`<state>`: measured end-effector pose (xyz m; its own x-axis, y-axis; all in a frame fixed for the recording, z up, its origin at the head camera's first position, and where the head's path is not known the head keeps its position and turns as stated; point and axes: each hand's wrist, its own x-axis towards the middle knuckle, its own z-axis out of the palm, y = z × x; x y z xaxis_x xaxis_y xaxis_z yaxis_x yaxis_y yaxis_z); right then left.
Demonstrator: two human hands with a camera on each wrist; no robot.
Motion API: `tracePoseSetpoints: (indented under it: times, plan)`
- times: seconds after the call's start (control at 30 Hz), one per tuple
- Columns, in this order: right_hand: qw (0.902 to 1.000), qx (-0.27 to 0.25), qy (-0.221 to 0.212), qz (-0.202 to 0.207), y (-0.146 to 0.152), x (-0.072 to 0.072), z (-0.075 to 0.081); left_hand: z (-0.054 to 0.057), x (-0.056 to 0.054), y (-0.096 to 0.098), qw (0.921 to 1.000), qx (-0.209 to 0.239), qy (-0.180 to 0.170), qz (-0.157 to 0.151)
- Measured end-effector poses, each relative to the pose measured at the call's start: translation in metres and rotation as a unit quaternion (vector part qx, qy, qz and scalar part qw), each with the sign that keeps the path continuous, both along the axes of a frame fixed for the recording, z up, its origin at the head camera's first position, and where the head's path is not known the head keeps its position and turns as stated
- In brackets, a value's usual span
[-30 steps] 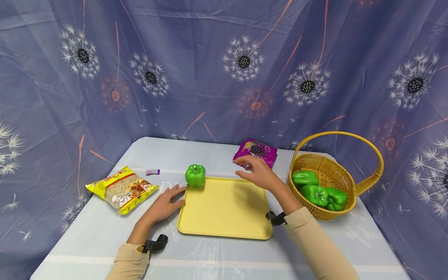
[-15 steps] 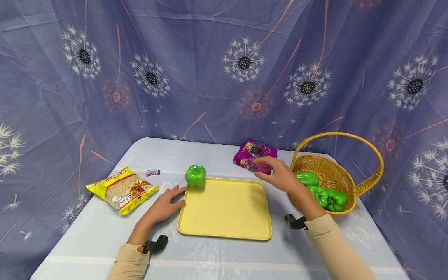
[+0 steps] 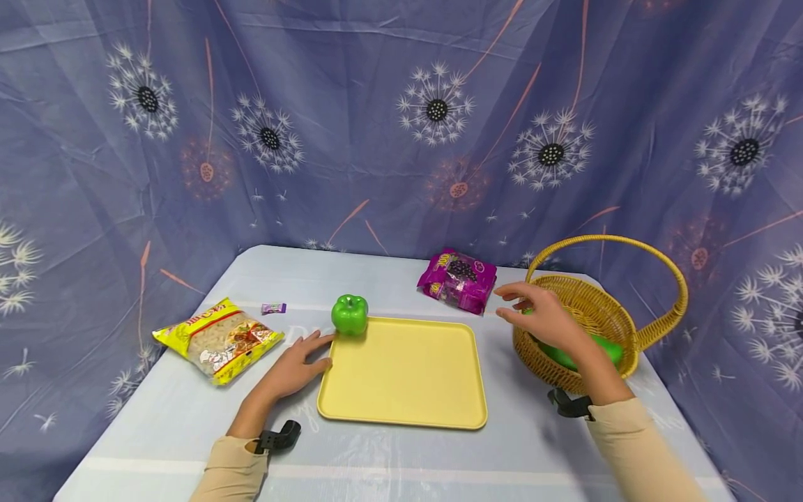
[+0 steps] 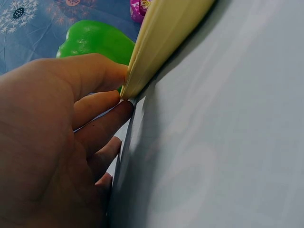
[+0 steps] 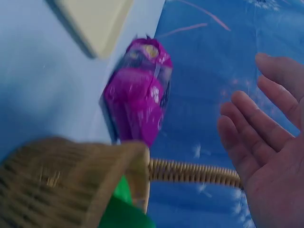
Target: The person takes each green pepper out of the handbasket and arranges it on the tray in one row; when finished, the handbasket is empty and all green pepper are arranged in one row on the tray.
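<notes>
At the left edge of the yellow tray [image 3: 401, 373] rests my left hand [image 3: 295, 368], its thumb and index fingertip touching the rim and the fingers spread. A green bell pepper [image 3: 350, 315] sits on the tray's far left corner, just beyond those fingertips. My right hand [image 3: 542, 317] is raised over the left side of a wicker basket [image 3: 567, 284], holding nothing, as its bare palm [image 5: 280, 190] shows in the right wrist view. Green peppers [image 3: 607, 350] lie inside the basket, mostly hidden behind the right hand and forearm.
A purple grape candy bag [image 3: 461, 280] lies behind the tray, left of the basket. A yellow-and-clear food bag [image 3: 219, 340] and a small purple candy [image 3: 274, 308] lie on the left. The basket's tall handle [image 3: 627, 244] arches over it. A patterned curtain [image 3: 351, 125] hangs behind the table.
My right hand has moved right, from above the tray past the purple bag to over the basket, uncovering the bag. My left hand, the tray and the bell pepper on it have stayed put.
</notes>
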<state>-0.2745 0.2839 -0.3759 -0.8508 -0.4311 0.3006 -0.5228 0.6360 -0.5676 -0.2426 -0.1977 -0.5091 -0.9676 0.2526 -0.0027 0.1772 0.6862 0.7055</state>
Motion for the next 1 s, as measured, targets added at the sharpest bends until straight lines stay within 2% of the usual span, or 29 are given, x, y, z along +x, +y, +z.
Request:
tracePoseSetpoints:
  times: [0.37,0.73,1.0]
  plan:
    - [0.9988,0.026,-0.032,-0.028,0.04,0.008,0.001,-0.001,0.0,-0.001,1.0,0.002,0.003,-0.002]
    - [0.9951,0.083,-0.043,-0.032,0.065,0.011,0.0,0.0,0.0,0.0,1.0,-0.006,-0.001,0.0]
    - [0.9882,0.127,-0.084,-0.019,0.079,0.02,0.01,0.001,-0.001,0.0,1.0,-0.004,-0.004,0.003]
